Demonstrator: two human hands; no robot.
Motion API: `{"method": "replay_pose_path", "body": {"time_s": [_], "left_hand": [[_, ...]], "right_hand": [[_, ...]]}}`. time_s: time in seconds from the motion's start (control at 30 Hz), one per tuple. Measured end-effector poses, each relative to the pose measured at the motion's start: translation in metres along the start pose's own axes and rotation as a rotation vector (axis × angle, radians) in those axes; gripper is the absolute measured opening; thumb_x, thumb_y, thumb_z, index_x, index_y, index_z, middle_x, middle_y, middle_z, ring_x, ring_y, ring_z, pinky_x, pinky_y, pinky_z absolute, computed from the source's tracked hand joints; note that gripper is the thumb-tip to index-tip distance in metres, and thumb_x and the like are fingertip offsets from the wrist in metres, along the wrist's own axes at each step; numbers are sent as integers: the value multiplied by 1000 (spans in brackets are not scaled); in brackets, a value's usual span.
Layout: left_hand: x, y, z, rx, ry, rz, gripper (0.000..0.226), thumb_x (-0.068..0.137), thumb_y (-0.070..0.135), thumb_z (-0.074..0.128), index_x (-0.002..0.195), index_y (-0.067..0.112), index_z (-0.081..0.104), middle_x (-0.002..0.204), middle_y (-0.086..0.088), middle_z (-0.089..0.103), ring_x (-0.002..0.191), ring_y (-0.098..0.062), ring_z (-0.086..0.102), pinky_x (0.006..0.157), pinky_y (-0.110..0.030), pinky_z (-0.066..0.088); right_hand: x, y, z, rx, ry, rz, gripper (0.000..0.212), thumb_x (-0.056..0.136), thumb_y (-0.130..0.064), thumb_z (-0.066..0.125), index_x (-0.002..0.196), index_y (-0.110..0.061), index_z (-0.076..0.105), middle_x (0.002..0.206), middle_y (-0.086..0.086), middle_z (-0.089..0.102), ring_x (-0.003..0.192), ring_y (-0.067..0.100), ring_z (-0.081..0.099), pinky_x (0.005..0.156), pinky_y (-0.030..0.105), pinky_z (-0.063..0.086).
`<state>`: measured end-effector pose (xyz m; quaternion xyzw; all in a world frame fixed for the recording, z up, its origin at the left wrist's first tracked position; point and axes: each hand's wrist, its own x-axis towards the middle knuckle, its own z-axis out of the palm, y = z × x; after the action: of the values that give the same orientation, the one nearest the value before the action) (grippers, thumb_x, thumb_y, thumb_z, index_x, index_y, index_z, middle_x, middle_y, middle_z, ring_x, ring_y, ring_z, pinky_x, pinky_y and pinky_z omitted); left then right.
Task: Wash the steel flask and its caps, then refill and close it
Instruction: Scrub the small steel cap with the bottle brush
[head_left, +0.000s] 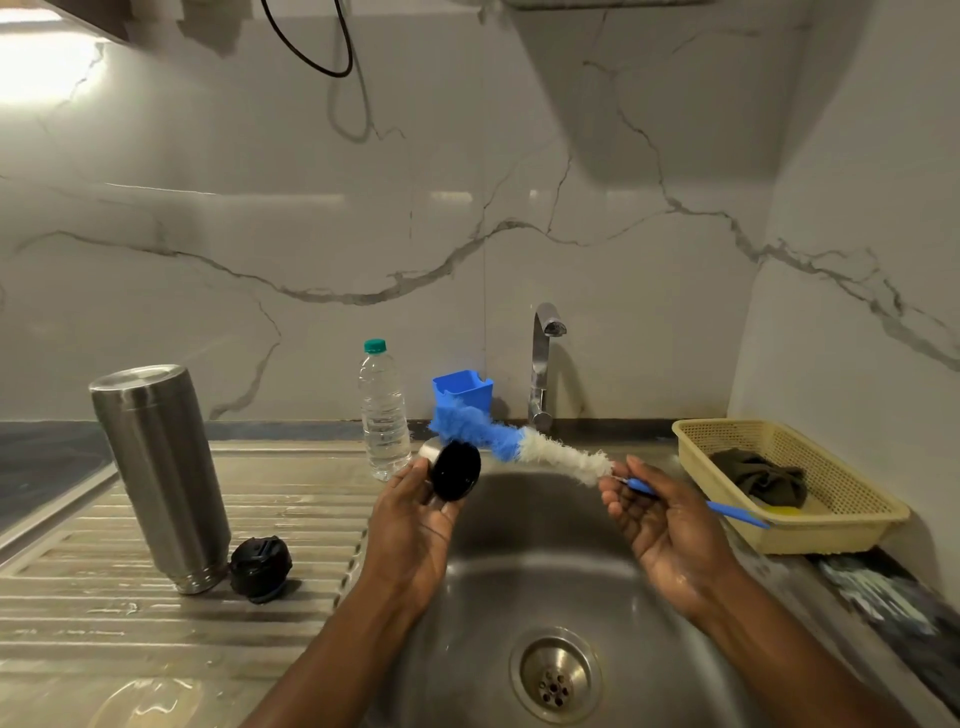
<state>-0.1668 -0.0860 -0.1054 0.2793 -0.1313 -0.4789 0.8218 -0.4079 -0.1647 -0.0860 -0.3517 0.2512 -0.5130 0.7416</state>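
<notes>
The steel flask (161, 478) stands upside down on the ribbed drainboard at the left, mouth down. A black stopper cap (260, 569) lies beside its base. My left hand (415, 525) holds the steel outer cap (455, 469) over the sink, its dark inside facing right. My right hand (660, 525) grips the blue handle of a bottle brush (519, 444). The brush's blue and white bristles point left and reach the cap's upper rim.
The steel sink (519, 587) with its drain (555, 675) lies below my hands. Behind it stand a tap (543, 364), a blue holder (464, 389) and a clear water bottle (383, 410). A yellow basket (789, 483) with a dark cloth sits at the right.
</notes>
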Motion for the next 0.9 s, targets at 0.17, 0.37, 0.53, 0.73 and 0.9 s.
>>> {"method": "replay_pose_path", "body": {"time_s": [0.17, 0.37, 0.53, 0.73, 0.9], "left_hand": [[7, 1, -4, -28, 70, 17, 40, 104, 11, 57, 141, -4, 55, 135, -28, 66, 130, -38, 64, 106, -50, 54], [6, 5, -3, 52, 97, 40, 23, 101, 11, 63, 118, -4, 65, 128, -29, 66, 123, -39, 66, 104, -52, 56], [2, 4, 2, 125, 72, 66, 10, 105, 9, 57, 113, 4, 61, 122, -28, 67, 120, -41, 67, 106, -58, 54], [-8, 4, 5, 289, -44, 69, 16, 107, 10, 52, 109, 8, 68, 100, -13, 78, 102, -27, 72, 99, -47, 58], [-2, 8, 7, 298, -27, 120, 16, 106, 10, 54, 104, 7, 70, 90, -9, 77, 87, -20, 74, 83, -37, 65]], "right_hand": [[-1, -9, 4, -27, -12, -54, 25, 100, -17, 62, 90, 1, 77, 81, 19, 75, 65, 19, 74, 58, 24, 62], [-2, -13, -1, -120, -3, -59, 26, 100, -16, 61, 92, 5, 75, 76, 19, 73, 61, 19, 72, 54, 23, 60], [-5, -12, 8, -99, -40, -56, 27, 101, -17, 60, 96, 6, 75, 80, 20, 75, 66, 20, 74, 57, 24, 61], [-7, -16, 7, -113, -57, -41, 30, 100, -19, 61, 101, 8, 73, 81, 21, 75, 67, 20, 74, 59, 24, 62], [-8, -25, 5, -172, -70, -68, 29, 101, -19, 61, 94, 4, 78, 84, 22, 75, 68, 22, 75, 59, 25, 62]]}}
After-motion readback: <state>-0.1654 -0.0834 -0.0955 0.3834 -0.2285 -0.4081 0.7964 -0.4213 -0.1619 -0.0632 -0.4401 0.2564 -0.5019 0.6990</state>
